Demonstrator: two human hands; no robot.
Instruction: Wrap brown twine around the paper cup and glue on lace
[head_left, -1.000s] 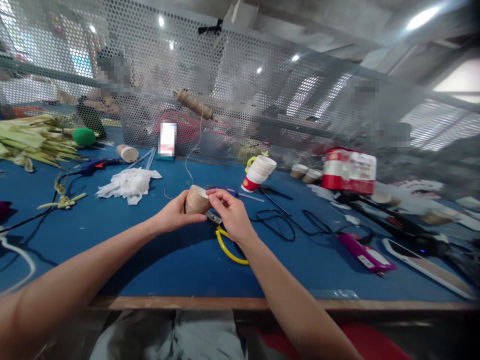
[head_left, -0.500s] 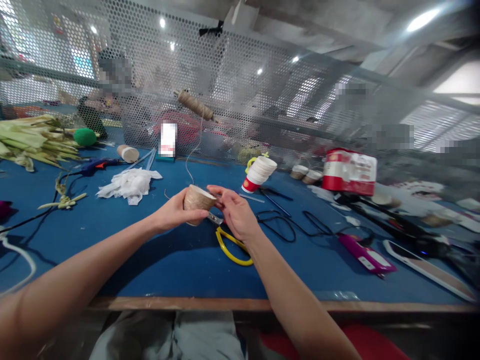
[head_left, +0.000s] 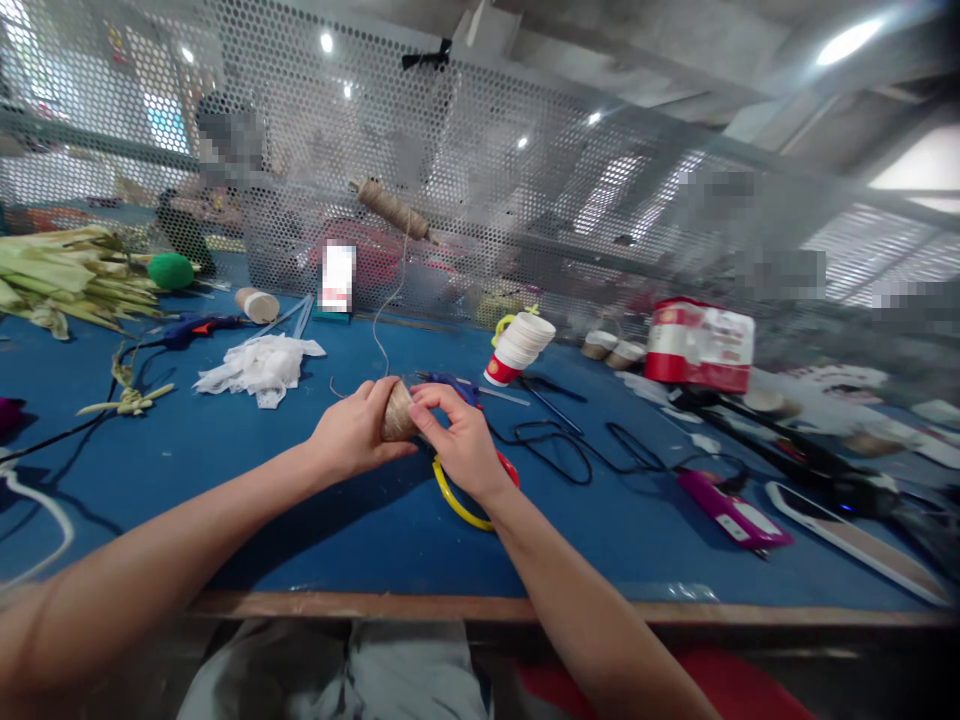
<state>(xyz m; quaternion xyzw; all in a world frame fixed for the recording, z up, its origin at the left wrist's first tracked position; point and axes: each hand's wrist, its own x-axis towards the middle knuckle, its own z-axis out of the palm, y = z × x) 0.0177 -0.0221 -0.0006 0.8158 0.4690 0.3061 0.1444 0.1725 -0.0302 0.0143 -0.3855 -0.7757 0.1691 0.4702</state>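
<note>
My left hand (head_left: 356, 432) is wrapped round a small paper cup covered in brown twine (head_left: 399, 412), tilted just above the blue table. Thumb and fingers of my right hand (head_left: 457, 440) are closed together at the cup's right end, pressing on its edge; any loose twine between them is too small to make out. Under my right hand lie scissors with yellow and red handles (head_left: 459, 500), partly hidden. A blue tool like a glue gun (head_left: 454, 386) lies just behind that hand. Twine (head_left: 382, 340) hangs from a spool (head_left: 391, 208) on the mesh screen.
Stacked paper cups (head_left: 521, 348) stand behind right. White lace (head_left: 262, 368), a blue glue gun (head_left: 191, 330), a green ball (head_left: 171, 270) and dried husks (head_left: 67, 275) lie left. At right are a black cable (head_left: 555, 455), purple device (head_left: 731, 508), phone (head_left: 847, 540) and red-white package (head_left: 697, 345).
The cup has turned so its opening no longer faces up and its twine-covered side shows. My right hand has shifted slightly down and left against it, uncovering the blue tool behind.
</note>
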